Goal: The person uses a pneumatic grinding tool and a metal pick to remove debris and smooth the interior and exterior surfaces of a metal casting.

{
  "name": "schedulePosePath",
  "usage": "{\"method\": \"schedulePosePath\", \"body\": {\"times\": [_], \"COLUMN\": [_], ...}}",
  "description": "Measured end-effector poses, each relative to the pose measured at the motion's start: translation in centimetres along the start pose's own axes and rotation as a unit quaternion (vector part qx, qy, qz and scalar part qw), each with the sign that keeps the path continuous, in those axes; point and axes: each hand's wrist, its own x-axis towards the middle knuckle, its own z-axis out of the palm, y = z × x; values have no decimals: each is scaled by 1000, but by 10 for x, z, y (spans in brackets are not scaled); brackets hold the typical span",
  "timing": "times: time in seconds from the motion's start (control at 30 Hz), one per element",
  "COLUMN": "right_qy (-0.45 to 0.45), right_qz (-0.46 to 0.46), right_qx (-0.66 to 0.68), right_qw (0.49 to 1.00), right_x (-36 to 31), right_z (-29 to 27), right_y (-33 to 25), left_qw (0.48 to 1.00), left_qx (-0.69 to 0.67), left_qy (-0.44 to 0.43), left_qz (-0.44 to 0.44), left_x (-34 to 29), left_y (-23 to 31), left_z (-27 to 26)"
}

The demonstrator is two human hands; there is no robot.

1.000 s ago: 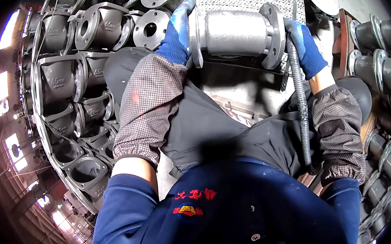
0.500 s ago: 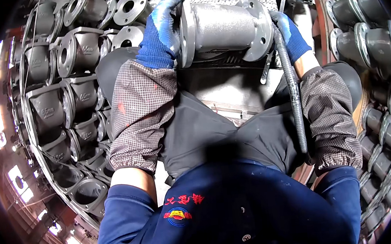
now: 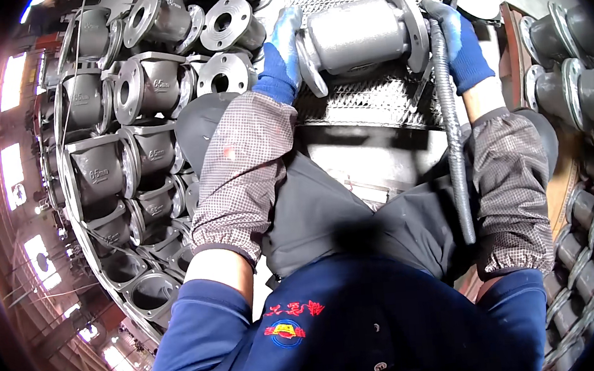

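Observation:
A grey flanged valve body (image 3: 358, 35) lies sideways before me, over a metal surface with a rough woven pattern (image 3: 381, 102). My left hand (image 3: 283, 57), in a blue glove, is closed on its left flange. At the other end, my gloved right hand (image 3: 456, 37) is beside the right flange, its fingers bent around the upper end of a grey ribbed hose (image 3: 455, 145). The hose hangs down along my right forearm. Whether the right fingertips also touch the flange is hidden.
Several similar grey valve bodies (image 3: 97, 170) are stacked at the left, close to my left arm. More flanged bodies (image 3: 576, 97) stand in rows at the right, beyond a rusty brown metal edge (image 3: 514, 50). A thin metal rod (image 3: 421, 92) shows beside the hose.
The valve body has shifted and tilted, its right end now farther from me. Both hands have moved with it, and more of the patterned surface shows beneath.

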Motion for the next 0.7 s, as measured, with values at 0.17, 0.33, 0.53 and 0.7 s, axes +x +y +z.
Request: {"method": "schedulePosePath", "body": {"times": [0.17,0.33,0.53,0.7], "right_qy": [-25,-230,-321,-350], "right_qz": [-231,-94,32,29], "right_qx": [-178,-289,-384,-412], "right_qw": [956,925,865,841], "right_x": [-16,-78,-65,-54], "right_z": [-10,-6,6,-2], "right_y": [-12,-25,-9,-3], "left_qw": [998,997,995,997], "left_qx": [-33,-74,-90,-63], "left_qy": [19,-6,-37,-18], "left_qz": [-52,-35,-26,-32], "left_x": [-9,1,8,-1], "left_y": [13,10,6,7], "left_z": [4,-5,-9,-6]}}
